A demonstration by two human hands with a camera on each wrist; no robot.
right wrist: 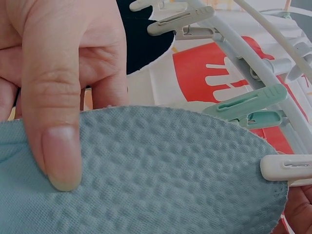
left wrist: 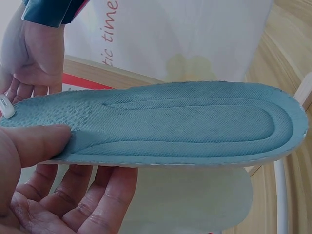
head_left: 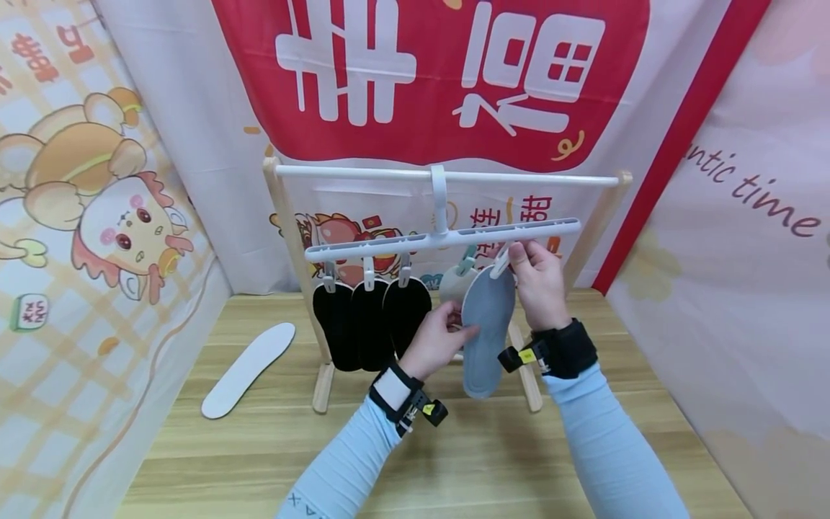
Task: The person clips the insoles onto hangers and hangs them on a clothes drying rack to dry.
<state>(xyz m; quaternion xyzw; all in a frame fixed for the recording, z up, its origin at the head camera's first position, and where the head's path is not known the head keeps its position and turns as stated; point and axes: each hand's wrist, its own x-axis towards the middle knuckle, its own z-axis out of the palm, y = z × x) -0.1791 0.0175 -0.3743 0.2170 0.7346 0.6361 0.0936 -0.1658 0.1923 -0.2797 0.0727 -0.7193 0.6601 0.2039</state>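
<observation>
A blue-grey insole (head_left: 489, 324) hangs below the right half of a white clip hanger (head_left: 402, 243). My left hand (head_left: 437, 335) pinches its edge, thumb on the textured face and fingers behind. At the insole's top end, my right hand (head_left: 541, 285) holds a white clothespin (right wrist: 287, 167), which has its tip on the insole. Close behind, a pale insole (left wrist: 195, 200) hangs from a green clothespin (right wrist: 251, 105). Three black insoles (head_left: 407, 310) hang in a row from light clothespins on the hanger's left half.
The hanger hooks over the white rail (head_left: 363, 173) of a wooden-legged rack (head_left: 322, 389). A white insole (head_left: 248, 371) lies on the wooden table (head_left: 259, 468), left of the rack. Printed cloths (head_left: 733, 310) stand around the back and sides.
</observation>
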